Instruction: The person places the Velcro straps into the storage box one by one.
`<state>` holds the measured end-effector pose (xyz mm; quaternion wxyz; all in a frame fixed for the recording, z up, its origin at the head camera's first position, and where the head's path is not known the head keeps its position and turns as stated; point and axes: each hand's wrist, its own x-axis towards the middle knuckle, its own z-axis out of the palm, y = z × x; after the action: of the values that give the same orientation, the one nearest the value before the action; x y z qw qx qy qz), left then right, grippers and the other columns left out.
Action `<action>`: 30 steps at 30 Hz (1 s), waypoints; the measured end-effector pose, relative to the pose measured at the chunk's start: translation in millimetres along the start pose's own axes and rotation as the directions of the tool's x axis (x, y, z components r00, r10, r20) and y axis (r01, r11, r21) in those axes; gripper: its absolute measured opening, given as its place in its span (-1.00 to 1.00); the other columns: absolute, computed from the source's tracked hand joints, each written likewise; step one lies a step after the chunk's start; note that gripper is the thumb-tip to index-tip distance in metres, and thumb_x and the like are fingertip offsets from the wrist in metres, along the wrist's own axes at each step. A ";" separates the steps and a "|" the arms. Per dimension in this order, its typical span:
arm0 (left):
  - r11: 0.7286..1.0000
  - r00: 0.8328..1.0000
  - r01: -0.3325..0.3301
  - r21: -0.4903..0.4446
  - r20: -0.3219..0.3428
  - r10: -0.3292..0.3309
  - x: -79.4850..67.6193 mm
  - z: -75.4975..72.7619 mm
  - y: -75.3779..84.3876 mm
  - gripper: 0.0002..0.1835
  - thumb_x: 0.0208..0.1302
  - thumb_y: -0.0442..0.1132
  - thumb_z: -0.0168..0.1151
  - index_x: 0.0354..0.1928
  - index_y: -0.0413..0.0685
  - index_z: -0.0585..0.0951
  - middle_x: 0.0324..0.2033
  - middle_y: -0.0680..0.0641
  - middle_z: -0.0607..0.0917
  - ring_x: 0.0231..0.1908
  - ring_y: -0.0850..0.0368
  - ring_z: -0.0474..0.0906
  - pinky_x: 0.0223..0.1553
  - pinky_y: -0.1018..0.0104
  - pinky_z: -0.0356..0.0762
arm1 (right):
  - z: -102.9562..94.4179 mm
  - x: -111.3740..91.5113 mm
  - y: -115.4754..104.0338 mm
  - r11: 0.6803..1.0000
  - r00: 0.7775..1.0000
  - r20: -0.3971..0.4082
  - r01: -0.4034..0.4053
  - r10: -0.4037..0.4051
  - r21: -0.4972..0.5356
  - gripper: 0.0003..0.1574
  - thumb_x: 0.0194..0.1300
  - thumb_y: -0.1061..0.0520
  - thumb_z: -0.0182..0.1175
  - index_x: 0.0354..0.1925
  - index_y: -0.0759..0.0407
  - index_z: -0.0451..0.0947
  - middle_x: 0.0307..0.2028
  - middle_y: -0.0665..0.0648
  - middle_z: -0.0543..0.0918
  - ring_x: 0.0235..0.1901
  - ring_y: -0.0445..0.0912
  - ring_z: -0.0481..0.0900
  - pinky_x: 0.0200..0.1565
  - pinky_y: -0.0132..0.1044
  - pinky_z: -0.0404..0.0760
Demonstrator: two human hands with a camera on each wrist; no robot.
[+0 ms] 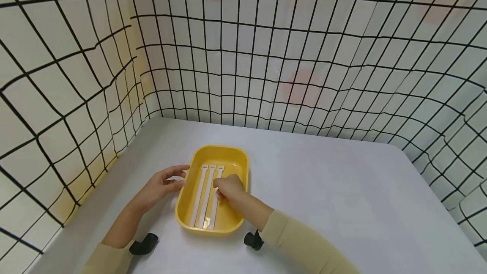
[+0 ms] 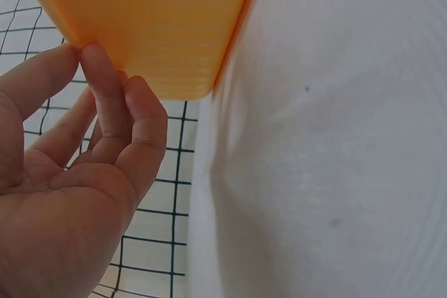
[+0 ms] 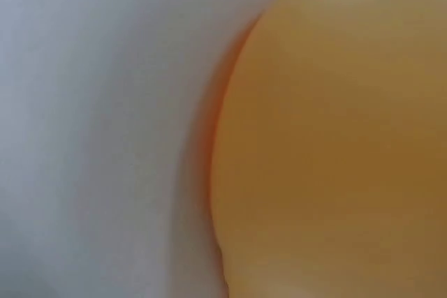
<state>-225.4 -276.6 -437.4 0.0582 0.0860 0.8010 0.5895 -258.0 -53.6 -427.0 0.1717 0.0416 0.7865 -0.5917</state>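
A yellow tray (image 1: 245,164) holds three white slotted-head straps lying side by side lengthwise: a left strap (image 1: 198,195), a middle strap (image 1: 207,193) and a right strap (image 1: 214,212). My right hand (image 1: 230,187) reaches in over the tray's right rim, fingers curled, and pinches the right strap partway along, hiding that stretch of it. Outside the left rim, my left hand (image 1: 161,185) touches the tray with its fingertips, fingers loosely bent. In the left wrist view, these fingertips meet the tray wall (image 2: 160,19). Mostly the tray's outer wall (image 3: 328,144) fills the right wrist view.
The tray stands on a white table surface (image 1: 323,198). Black grid netting (image 1: 251,54) over pale walls borders the back, left and right sides. A dark wrist device (image 1: 144,244) sits at the left cuff, another dark device (image 1: 253,241) at the right cuff.
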 end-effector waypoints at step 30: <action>1.000 1.000 -0.019 0.014 0.008 0.019 -1.8 3.8 2.5 -0.46 0.38 -0.26 0.20 0.35 -0.25 0.36 0.05 -0.31 0.45 -0.14 -0.09 0.55 -0.09 0.39 0.54 | -43.8 -35.7 -9.3 0.844 0.907 0.261 0.159 -0.330 0.512 -0.95 0.31 0.27 0.11 -0.28 0.28 0.47 -0.53 0.05 0.51 -0.57 -0.18 0.47 -0.36 -0.39 0.54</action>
<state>-222.7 -272.6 -436.1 0.0553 0.0964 0.8042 0.5839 -236.7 -10.1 -396.5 0.2106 -0.1216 0.5724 -0.7831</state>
